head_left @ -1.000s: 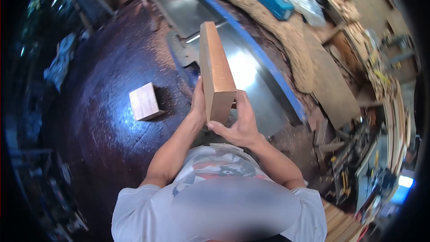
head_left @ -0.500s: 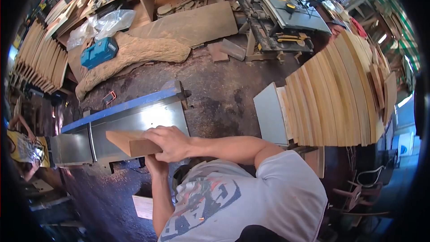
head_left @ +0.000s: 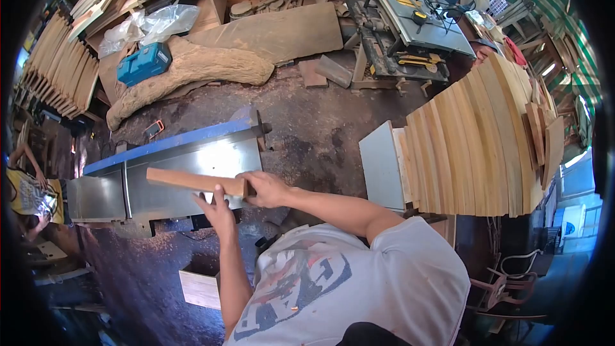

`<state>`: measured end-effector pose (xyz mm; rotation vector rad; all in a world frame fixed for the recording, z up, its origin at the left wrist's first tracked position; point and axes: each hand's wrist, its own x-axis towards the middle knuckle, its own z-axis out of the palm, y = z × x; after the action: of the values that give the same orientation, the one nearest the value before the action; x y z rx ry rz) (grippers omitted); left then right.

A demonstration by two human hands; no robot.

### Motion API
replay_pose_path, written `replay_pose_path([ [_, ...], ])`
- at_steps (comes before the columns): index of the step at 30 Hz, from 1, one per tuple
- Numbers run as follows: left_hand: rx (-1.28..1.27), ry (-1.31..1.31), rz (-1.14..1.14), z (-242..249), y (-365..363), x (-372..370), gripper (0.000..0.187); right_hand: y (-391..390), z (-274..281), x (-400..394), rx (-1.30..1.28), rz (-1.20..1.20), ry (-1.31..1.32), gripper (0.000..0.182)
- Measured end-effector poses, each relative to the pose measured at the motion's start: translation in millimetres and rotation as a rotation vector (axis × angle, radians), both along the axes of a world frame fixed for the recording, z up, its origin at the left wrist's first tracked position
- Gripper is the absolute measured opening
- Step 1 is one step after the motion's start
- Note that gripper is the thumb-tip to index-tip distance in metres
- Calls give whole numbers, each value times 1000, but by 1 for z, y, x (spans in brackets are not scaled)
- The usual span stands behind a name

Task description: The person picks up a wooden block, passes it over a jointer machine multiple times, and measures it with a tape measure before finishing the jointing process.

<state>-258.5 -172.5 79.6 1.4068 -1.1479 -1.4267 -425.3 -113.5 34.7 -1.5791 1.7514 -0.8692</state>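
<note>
A brown wooden board (head_left: 192, 180) is held above the metal bed of a jointer (head_left: 170, 203), with its end toward me. My right hand (head_left: 264, 189) is closed on the board's near right end. Against the board's near side, my left hand (head_left: 221, 215) has its fingers spread, with the fingertips at the wood's edge; whether they press on it is hard to see. Along the jointer's far side runs its blue fence (head_left: 173, 145).
A stack of long boards (head_left: 471, 147) stands at right, by a grey panel (head_left: 382, 166). Beyond the jointer lie a curved wood slab (head_left: 198, 66) and a teal case (head_left: 144, 64). A table saw (head_left: 419, 16) stands at the back. Another person (head_left: 38, 192) is at far left.
The board has turned so its long side faces me more. My left hand has come out from under it with fingers spreading, and my right hand has shifted right to the board's end.
</note>
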Motion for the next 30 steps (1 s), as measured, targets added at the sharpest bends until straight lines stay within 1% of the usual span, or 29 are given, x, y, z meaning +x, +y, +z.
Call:
replay_pose_path([
  [1, 24, 3, 22, 4, 4, -4, 98, 3, 1, -13, -59, 63, 11, 72],
  [2, -10, -35, 74, 8, 8, -12, 93, 9, 2, -28, -116, 127, 19, 75],
  [3, -67, -78, 75, 10, 11, -14, 91, 14, 6, -47, -177, 191, 27, 79],
  [4, -129, -116, 77, 10, 12, -14, 88, 18, 22, -80, -226, 221, -30, 81],
  [5, -190, -146, 80, 7, 12, -17, 85, 21, 42, -121, -111, 182, -128, 73],
  [6, -210, -214, 107, 7, 12, -21, 83, 25, 72, -170, -108, 95, -135, 65],
  [7, -224, -288, 135, 7, 14, -24, 80, 27, 64, -227, -323, -81, 59, 59],
  [8, -225, -350, 166, 2, 15, -20, 79, 26, 83, -291, -290, -261, 40, 51],
  [9, -227, -417, 197, 2, 17, -26, 79, 29, 101, -360, -226, -447, 59, 47],
  [10, -168, -379, 275, 18, 21, -51, 80, 25, 105, -431, -372, -644, 51, 46],
  [11, -104, -353, 361, 34, 31, -72, 81, 26, 87, -523, -342, -778, 399, 49],
  [12, -84, -310, 395, 26, 33, -67, 86, 25, 76, -596, -452, -960, 280, 57],
  [13, -49, -326, 417, 11, 31, -65, 88, 41, 73, -665, -286, -965, 485, 65],
  [14, -17, -325, 477, 0, 33, -72, 90, 53, 91, -718, -127, -953, 695, 74],
  [15, 12, -324, 573, 16, 46, -97, 92, 65, 54, -809, -252, -888, 1023, 72],
  [16, 1, -264, 642, 21, 51, -122, 86, 84, 27, -890, -36, -888, 1022, 72],
  [17, 79, -396, 663, -8, 54, -98, 70, 88, 27, -942, 181, -785, 930, 76],
  [18, -65, -498, 610, 16, 60, -145, 59, 99, 0, -1011, 123, -806, 845, 80],
  [19, -159, -558, 568, -16, 67, -127, 61, 96, 3, -1029, 120, -737, 1045, 85],
  [20, -144, -497, 588, 6, 64, -160, 70, 92, 2, -1056, 163, -677, 1115, 92],
  [21, -268, -717, 667, -6, 63, -167, 77, 79, 14, -1050, 360, -689, 1081, 98],
  [22, -174, -742, 697, -36, 65, -149, 85, 76, 16, -1062, 417, -632, 987, 100],
  [23, -119, -712, 741, -34, 61, -148, 84, 73, 13, -1064, 499, -613, 999, 101],
  [24, -12, -831, 798, -40, 55, -144, 75, 79, -14, -1107, 415, -605, 1009, 100],
  [25, 50, -826, 843, -44, 51, -141, 80, 72, -1, -1091, 497, -588, 1025, 99],
  [26, 38, -786, 924, -57, 46, -156, 74, 66, -10, -1117, 542, -606, 1110, 97],
  [27, 12, -741, 995, -68, 43, -155, 69, 58, -14, -1110, 551, -633, 1105, 97],
  [29, 12, -851, 1039, -53, 38, -167, 64, 60, -11, -1099, 579, -702, 1113, 96],
  [30, 18, -903, 1057, -47, 41, -173, 62, 64, -7, -1088, 488, -742, 1178, 94],
])
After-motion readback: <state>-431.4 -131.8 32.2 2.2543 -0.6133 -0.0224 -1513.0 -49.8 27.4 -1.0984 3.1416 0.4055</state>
